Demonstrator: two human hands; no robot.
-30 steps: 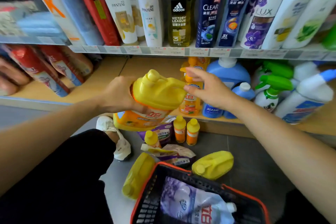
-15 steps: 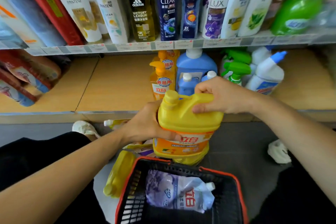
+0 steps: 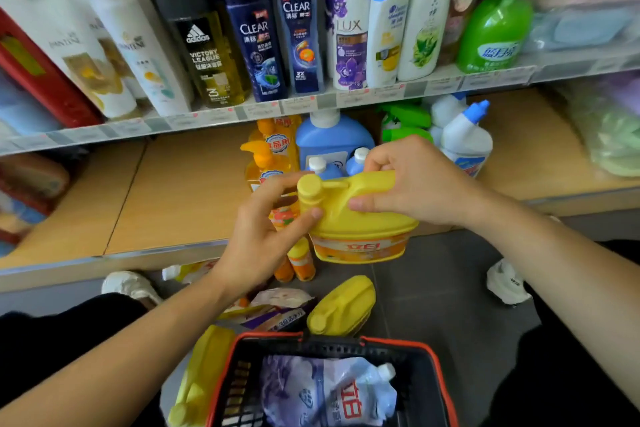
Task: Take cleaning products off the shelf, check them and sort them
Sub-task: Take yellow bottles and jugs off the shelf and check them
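Both hands hold the yellow jug point(image 3: 360, 208) up beyond the basket point(image 3: 266, 335): right hand point(image 3: 415, 184) wrapped round its handle, left hand point(image 3: 263, 236) pinching beside the cap point(image 3: 309, 185). A loose grip could drop it onto the fallen jug point(image 3: 341, 305) just beyond the basket, or twist the cap loose. Inside the basket lies one purple pouch point(image 3: 325, 392)

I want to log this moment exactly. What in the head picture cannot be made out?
Head view:
- Yellow plastic jug: small label print blurred; handle partly covered by the right hand.
- Paper price tags on the upper shelf: too blurred to read.
- Purple-white refill pouch in the black red-rimmed basket: lower part cut off by the frame edge.
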